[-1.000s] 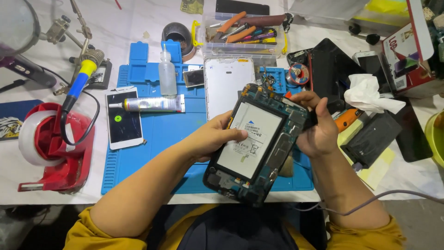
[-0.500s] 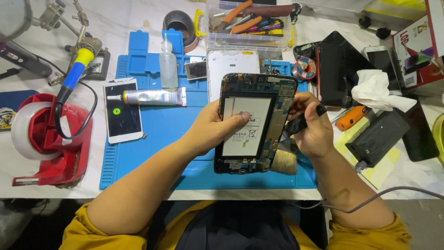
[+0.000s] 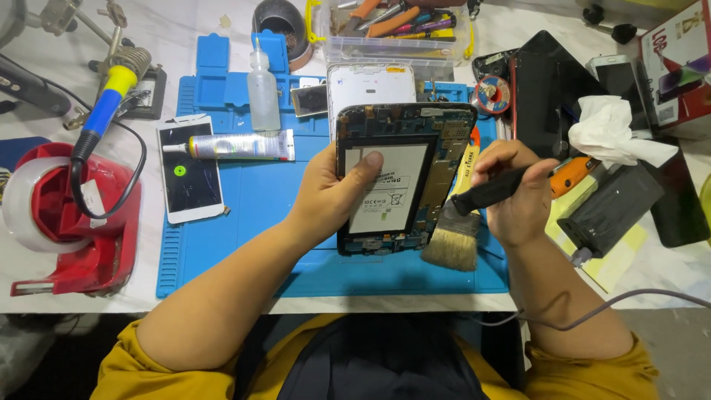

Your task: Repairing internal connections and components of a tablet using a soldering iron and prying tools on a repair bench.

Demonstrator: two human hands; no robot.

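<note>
My left hand (image 3: 333, 194) holds an opened tablet (image 3: 404, 178) by its left edge, thumb resting on the white battery (image 3: 391, 189). The tablet shows its circuit boards and lies upright over the blue work mat (image 3: 255, 215). My right hand (image 3: 517, 194) grips a black pen-shaped tool (image 3: 492, 191) with an orange end and a trailing cable, its tip pointing at the tablet's right edge. A paintbrush (image 3: 458, 230) with pale bristles lies just under that hand, beside the tablet.
A white back cover (image 3: 370, 83) lies behind the tablet. On the mat's left are a cracked white phone (image 3: 189, 170), a glue tube (image 3: 237, 146) and a clear bottle (image 3: 263, 87). A red tape dispenser (image 3: 70, 222), soldering iron (image 3: 104, 111), tool box (image 3: 396, 30) and dark devices (image 3: 548, 89) surround it.
The tablet has been turned from tilted to straight and lowered onto the mat. My right hand moved from the tablet's top corner to its right side with the tool.
</note>
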